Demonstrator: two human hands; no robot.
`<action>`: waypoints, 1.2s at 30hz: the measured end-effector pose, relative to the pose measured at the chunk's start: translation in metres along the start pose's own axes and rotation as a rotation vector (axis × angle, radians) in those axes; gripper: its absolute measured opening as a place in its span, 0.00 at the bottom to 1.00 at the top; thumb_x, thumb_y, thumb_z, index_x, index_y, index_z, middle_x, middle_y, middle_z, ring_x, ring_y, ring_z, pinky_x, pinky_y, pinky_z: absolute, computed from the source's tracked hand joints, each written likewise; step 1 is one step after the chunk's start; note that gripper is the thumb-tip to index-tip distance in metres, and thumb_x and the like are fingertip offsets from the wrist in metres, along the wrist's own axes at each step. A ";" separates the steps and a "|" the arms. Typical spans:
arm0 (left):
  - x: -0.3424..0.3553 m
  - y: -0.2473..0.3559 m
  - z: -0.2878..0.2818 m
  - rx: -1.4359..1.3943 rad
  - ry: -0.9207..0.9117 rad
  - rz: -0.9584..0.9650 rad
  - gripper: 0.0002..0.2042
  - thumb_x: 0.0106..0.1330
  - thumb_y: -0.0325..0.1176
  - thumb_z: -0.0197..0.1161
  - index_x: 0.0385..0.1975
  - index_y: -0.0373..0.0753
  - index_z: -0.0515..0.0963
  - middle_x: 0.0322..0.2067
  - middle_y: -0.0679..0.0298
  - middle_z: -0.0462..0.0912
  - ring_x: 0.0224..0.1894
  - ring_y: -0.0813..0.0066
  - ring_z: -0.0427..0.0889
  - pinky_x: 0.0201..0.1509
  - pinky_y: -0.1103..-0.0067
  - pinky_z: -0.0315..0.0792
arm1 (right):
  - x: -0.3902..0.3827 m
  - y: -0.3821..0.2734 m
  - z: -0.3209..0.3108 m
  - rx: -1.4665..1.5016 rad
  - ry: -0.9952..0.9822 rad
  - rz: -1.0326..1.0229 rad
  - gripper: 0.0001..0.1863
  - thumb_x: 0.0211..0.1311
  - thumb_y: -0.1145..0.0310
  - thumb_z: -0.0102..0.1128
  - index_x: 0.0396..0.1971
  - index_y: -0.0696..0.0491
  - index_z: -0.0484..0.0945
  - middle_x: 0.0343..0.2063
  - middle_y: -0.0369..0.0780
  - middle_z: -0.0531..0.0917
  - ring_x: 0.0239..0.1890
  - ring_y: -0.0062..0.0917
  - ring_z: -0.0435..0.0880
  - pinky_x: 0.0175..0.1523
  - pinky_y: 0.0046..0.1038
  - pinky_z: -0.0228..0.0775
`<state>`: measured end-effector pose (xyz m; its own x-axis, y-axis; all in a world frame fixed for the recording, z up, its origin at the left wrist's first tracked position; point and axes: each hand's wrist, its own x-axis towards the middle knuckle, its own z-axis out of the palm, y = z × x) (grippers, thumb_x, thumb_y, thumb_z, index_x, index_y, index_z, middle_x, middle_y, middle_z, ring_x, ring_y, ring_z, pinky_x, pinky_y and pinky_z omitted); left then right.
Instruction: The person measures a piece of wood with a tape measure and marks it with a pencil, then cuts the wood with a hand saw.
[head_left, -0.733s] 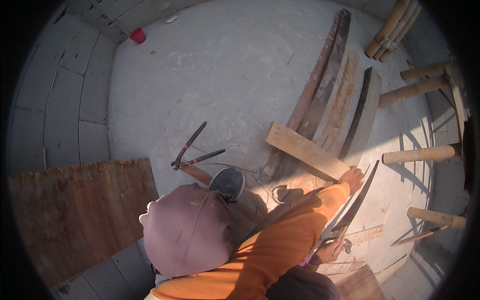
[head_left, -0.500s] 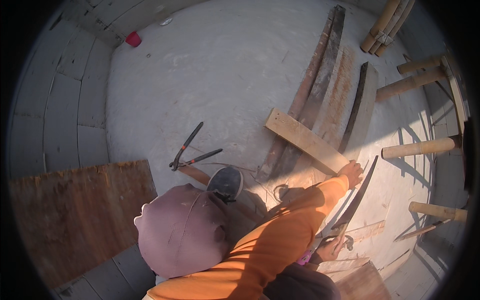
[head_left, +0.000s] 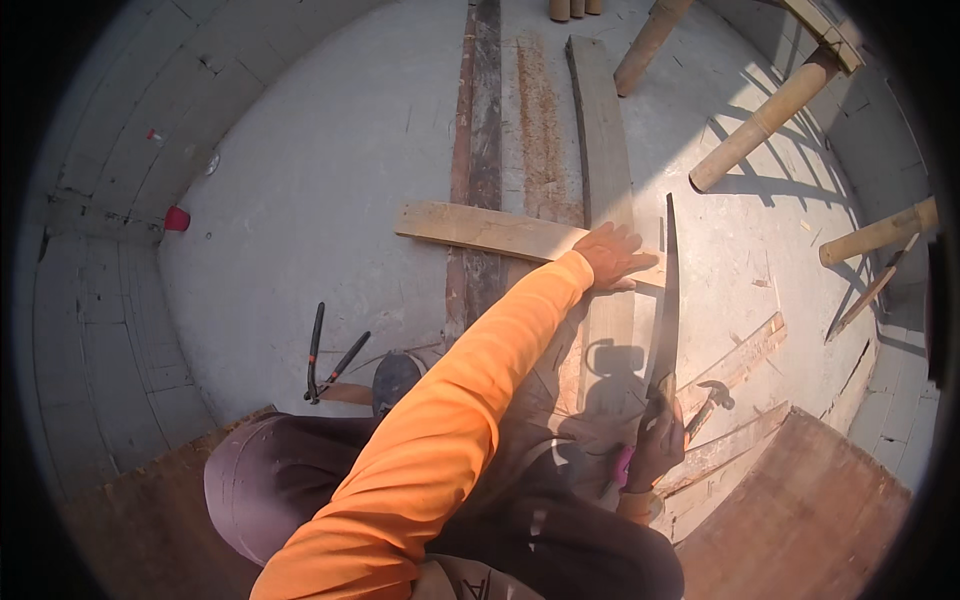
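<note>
In the head view, the short plank [head_left: 490, 228] lay crosswise over the pale board [head_left: 603, 115], one end past that board's right edge. The left hand [head_left: 608, 257] rested flat on it, fingers spread; the right hand [head_left: 655, 450] gripped the saw [head_left: 670, 300], its blade beside that end. This looked like steadying for a cut; next probably called for setting teeth to wood.

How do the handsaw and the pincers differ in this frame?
The handsaw is gripped in the right hand, while the pincers lie untouched on the floor. The handsaw shows one long, tapering blade; the pincers show two spread black handles with orange marks. The handsaw also looks longer than the pincers. Both are hand tools.
</note>
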<state>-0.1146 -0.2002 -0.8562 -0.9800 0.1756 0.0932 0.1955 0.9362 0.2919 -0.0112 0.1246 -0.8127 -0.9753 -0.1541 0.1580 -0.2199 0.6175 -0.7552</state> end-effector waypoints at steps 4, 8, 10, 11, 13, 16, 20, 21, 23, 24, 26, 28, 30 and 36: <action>0.012 -0.009 -0.006 0.040 -0.069 0.054 0.28 0.68 0.56 0.57 0.64 0.51 0.67 0.49 0.56 0.74 0.52 0.56 0.73 0.57 0.64 0.68 | 0.006 -0.013 -0.007 0.069 0.096 -0.028 0.17 0.68 0.73 0.57 0.52 0.66 0.79 0.43 0.51 0.87 0.42 0.29 0.86 0.47 0.29 0.77; 0.032 -0.011 -0.004 0.029 -0.032 0.090 0.29 0.66 0.55 0.59 0.63 0.48 0.67 0.47 0.53 0.73 0.51 0.54 0.73 0.59 0.61 0.68 | 0.004 -0.009 -0.012 0.172 0.210 -0.013 0.16 0.65 0.76 0.60 0.51 0.66 0.81 0.39 0.49 0.88 0.37 0.27 0.87 0.44 0.27 0.78; 0.033 -0.017 -0.006 0.024 -0.029 0.077 0.29 0.66 0.54 0.59 0.63 0.46 0.68 0.47 0.53 0.73 0.51 0.54 0.73 0.59 0.61 0.68 | -0.006 -0.003 -0.007 0.271 0.163 0.088 0.16 0.65 0.76 0.60 0.51 0.64 0.81 0.35 0.48 0.88 0.30 0.27 0.87 0.39 0.24 0.78; 0.035 -0.018 -0.007 0.010 -0.054 0.079 0.29 0.66 0.54 0.59 0.63 0.46 0.67 0.47 0.52 0.73 0.51 0.54 0.73 0.60 0.61 0.68 | -0.011 0.001 -0.009 0.212 0.114 0.087 0.16 0.65 0.75 0.61 0.51 0.64 0.81 0.35 0.48 0.88 0.29 0.28 0.87 0.38 0.24 0.78; 0.038 -0.018 -0.009 -0.010 -0.111 0.065 0.30 0.66 0.54 0.59 0.63 0.45 0.67 0.47 0.52 0.72 0.51 0.53 0.72 0.61 0.62 0.68 | -0.012 -0.002 -0.014 0.098 0.012 0.080 0.16 0.65 0.75 0.62 0.51 0.64 0.81 0.33 0.48 0.88 0.27 0.29 0.86 0.37 0.25 0.78; 0.036 -0.022 -0.005 0.008 -0.100 0.045 0.32 0.64 0.56 0.60 0.64 0.44 0.67 0.48 0.53 0.71 0.51 0.54 0.72 0.60 0.63 0.68 | -0.004 -0.002 -0.006 0.128 0.055 -0.087 0.17 0.63 0.76 0.64 0.52 0.63 0.80 0.33 0.48 0.87 0.29 0.32 0.87 0.39 0.25 0.78; 0.044 -0.005 -0.015 -0.022 -0.193 -0.020 0.32 0.64 0.56 0.61 0.63 0.44 0.67 0.45 0.54 0.70 0.49 0.55 0.71 0.58 0.63 0.67 | 0.010 0.000 -0.002 0.296 0.095 -0.055 0.18 0.63 0.77 0.64 0.53 0.63 0.80 0.37 0.51 0.87 0.36 0.34 0.89 0.43 0.28 0.79; 0.044 -0.005 -0.017 -0.004 -0.202 -0.017 0.32 0.64 0.56 0.61 0.63 0.44 0.67 0.44 0.54 0.70 0.49 0.55 0.71 0.58 0.63 0.67 | 0.013 -0.001 -0.002 0.318 0.081 -0.030 0.18 0.63 0.77 0.63 0.53 0.63 0.79 0.38 0.52 0.87 0.38 0.34 0.89 0.44 0.28 0.79; 0.047 -0.005 -0.018 0.026 -0.221 -0.011 0.31 0.65 0.56 0.60 0.63 0.44 0.67 0.44 0.54 0.69 0.48 0.56 0.71 0.57 0.64 0.67 | 0.018 0.001 -0.003 0.370 0.038 0.024 0.18 0.64 0.77 0.63 0.53 0.63 0.79 0.40 0.53 0.86 0.40 0.34 0.89 0.46 0.29 0.79; 0.047 -0.005 -0.018 0.031 -0.231 -0.022 0.31 0.65 0.56 0.60 0.63 0.44 0.67 0.44 0.54 0.69 0.48 0.56 0.71 0.57 0.64 0.67 | 0.020 0.003 -0.003 0.401 0.009 0.051 0.18 0.64 0.77 0.62 0.53 0.64 0.79 0.40 0.53 0.86 0.40 0.34 0.89 0.46 0.29 0.79; 0.044 -0.005 -0.018 0.034 -0.252 -0.053 0.32 0.66 0.57 0.58 0.63 0.44 0.67 0.43 0.54 0.68 0.48 0.56 0.71 0.57 0.65 0.67 | 0.024 0.003 -0.003 0.432 -0.025 0.074 0.17 0.65 0.77 0.62 0.53 0.64 0.79 0.40 0.54 0.86 0.40 0.33 0.89 0.47 0.30 0.79; 0.040 -0.009 -0.016 0.054 -0.252 -0.056 0.32 0.66 0.59 0.57 0.63 0.43 0.67 0.43 0.54 0.68 0.48 0.56 0.71 0.57 0.64 0.67 | 0.027 -0.001 0.000 0.436 -0.036 0.062 0.17 0.65 0.77 0.61 0.53 0.64 0.79 0.39 0.54 0.86 0.40 0.32 0.89 0.46 0.30 0.79; 0.041 -0.004 -0.018 0.092 -0.234 -0.057 0.32 0.68 0.60 0.54 0.65 0.43 0.66 0.45 0.54 0.68 0.49 0.56 0.71 0.58 0.64 0.66 | 0.028 0.004 0.004 0.418 -0.019 0.022 0.17 0.65 0.77 0.61 0.53 0.64 0.79 0.39 0.54 0.86 0.40 0.32 0.88 0.46 0.30 0.79; 0.041 0.000 -0.006 0.234 -0.118 -0.015 0.34 0.71 0.64 0.49 0.66 0.42 0.65 0.49 0.53 0.69 0.50 0.57 0.69 0.59 0.66 0.62 | 0.029 0.001 0.009 0.422 -0.041 0.082 0.17 0.66 0.77 0.59 0.53 0.64 0.79 0.32 0.47 0.85 0.31 0.23 0.82 0.38 0.26 0.75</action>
<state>-0.1542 -0.1954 -0.8466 -0.9828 0.1828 -0.0251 0.1810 0.9814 0.0634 -0.0395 0.1133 -0.8146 -0.9859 -0.1533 0.0673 -0.1059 0.2603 -0.9597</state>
